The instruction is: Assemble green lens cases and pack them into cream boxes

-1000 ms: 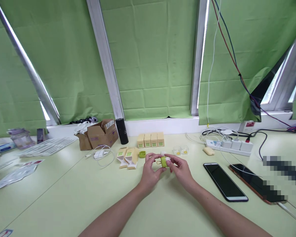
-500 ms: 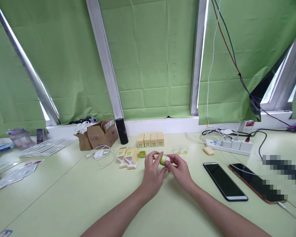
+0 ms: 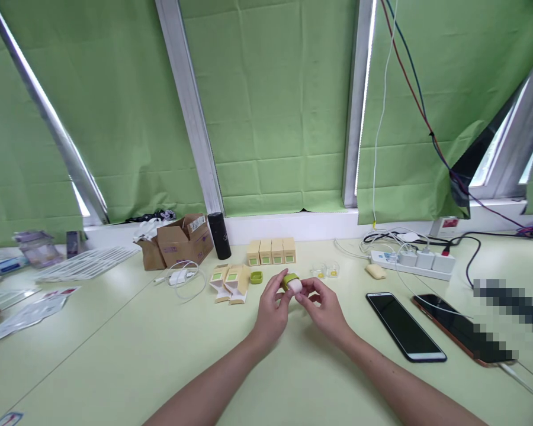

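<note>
A small rounded piece, green on one side and white on the other, is held above the table between my hands. My left hand grips its green side between thumb and fingers. My right hand has thumb and bent fingertips closed at the white side. A small green square tray-like piece lies just beyond my left hand. Left of that are two opened cream cartons with green labels. Past my right hand sit two small clear containers with yellow in them.
A row of several cream boxes stands at the back, near a black cylinder and an open cardboard box. Two phones lie to the right, below a power strip with cables and a cream case.
The green and white piece has turned in my fingers, with more of its white side facing me. My left hand has shifted slightly; the things on the table stay put.
</note>
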`<state>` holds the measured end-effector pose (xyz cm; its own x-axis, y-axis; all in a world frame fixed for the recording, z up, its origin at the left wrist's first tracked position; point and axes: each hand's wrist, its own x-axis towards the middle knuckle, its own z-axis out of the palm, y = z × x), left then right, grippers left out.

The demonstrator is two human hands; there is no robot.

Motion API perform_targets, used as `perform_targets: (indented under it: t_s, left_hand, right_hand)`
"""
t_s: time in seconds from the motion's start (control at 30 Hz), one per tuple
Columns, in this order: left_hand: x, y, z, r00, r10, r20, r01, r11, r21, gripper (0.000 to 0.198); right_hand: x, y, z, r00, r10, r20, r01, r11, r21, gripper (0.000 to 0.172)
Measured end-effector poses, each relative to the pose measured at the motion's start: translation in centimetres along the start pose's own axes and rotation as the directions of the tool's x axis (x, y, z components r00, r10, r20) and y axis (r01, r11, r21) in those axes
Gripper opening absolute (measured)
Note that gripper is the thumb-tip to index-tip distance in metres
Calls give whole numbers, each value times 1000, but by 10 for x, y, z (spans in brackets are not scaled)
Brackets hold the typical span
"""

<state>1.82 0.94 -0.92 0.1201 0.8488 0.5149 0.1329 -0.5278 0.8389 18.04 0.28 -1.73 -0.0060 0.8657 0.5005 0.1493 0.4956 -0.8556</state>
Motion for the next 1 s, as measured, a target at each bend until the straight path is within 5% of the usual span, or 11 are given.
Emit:
perform_targets:
  t_s: [0.13, 0.3, 0.63, 1.0]
  left_hand:
    - [2, 3, 1, 997, -81, 4, 81, 987, -138, 50]
    - [1, 4, 3, 990, -130, 59, 140, 968, -210, 52]
    - [3, -4, 4, 977, -137, 161, 188, 914, -360, 52]
    - [1, -6, 6, 978, -147, 149, 189, 926, -326, 52]
  right_hand:
    - [0, 0, -5, 971, -237, -35, 218, 936, -277, 32]
    - [-2, 2, -7, 870, -476, 127, 463, 704, -539, 37]
    - [0, 11, -7, 813, -553, 180, 551, 635, -541, 40]
    - [-1, 13, -5, 803, -572, 169, 566, 641, -519, 42]
